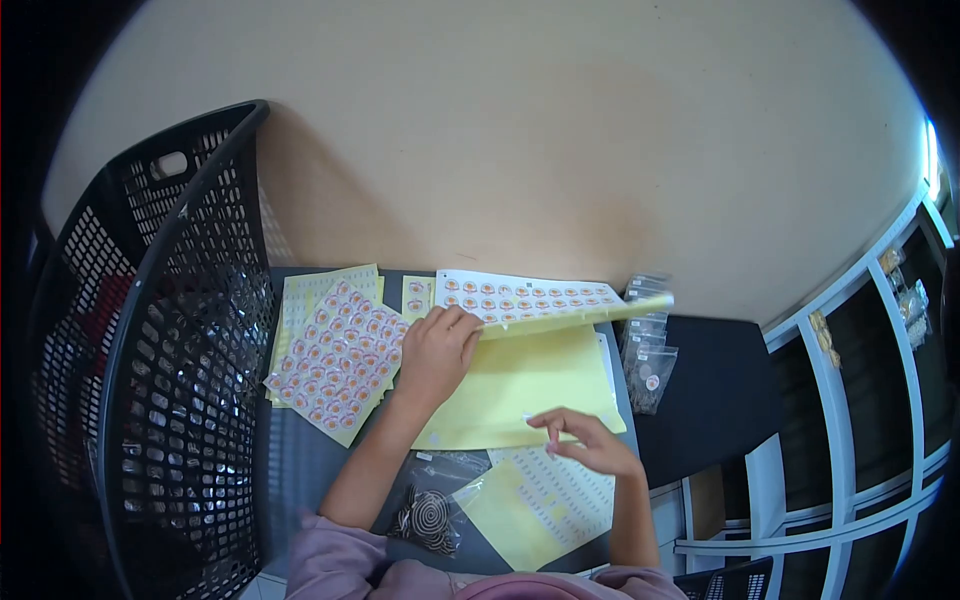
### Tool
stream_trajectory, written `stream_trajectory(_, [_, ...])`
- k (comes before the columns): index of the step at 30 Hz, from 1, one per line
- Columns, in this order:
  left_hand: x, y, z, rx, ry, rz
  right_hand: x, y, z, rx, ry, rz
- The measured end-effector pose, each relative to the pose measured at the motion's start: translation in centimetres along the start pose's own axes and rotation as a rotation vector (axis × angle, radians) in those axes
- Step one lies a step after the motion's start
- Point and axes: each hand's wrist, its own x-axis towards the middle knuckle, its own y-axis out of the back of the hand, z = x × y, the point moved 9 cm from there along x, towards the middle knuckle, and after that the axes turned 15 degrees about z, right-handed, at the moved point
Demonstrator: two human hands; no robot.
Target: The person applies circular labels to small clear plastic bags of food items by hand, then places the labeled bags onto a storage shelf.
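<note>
Head view: lifted sheet (560,318) extends rightward from left grip (438,350).

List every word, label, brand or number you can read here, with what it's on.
No text can be read.
Sticker sheet at left: round printed stickers, too small.
Sheet held up by the left hand: rows of similar stickers, too small.
Yellow sheet near the person: rows of tiny marks, too small.
Clear packets at right: a round sticker on the nearest, too small.
</note>
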Motion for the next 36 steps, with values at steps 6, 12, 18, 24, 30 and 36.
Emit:
stream_trajectory(6, [-6.3, -1.8, 1.2, 0.043, -0.165, -0.422, -6.4, -0.7, 2.8, 0.219, -0.034, 0.179])
stream_trajectory(12, [-7.1, 3.1, 2.2, -0.146, -0.109, -0.371, -7.1, -1.4, 3.8, 0.248, -0.018, 0.339])
stream_trajectory(18, [-14.0, 9.8, -2.4, 0.129, 0.607, -0.522, -6.7, -3.3, 3.5, 0.256, -0.018, 0.428])
stream_trajectory(24, [-18.4, 10.8, -0.5, 0.141, 0.668, -0.570, -5.7, -3.3, 3.8, 0.423, -0.119, 0.477])
stream_trajectory(30, [-20.3, 9.8, 0.0, -0.138, 0.843, -0.667, -5.4, -3.7, 4.0, 0.490, -0.188, 0.493])
stream_trajectory(36, [-20.7, 8.0, -0.2, -0.720, 1.008, -0.429, -5.5, -3.2, 3.4, 0.352, -0.097, 0.546])
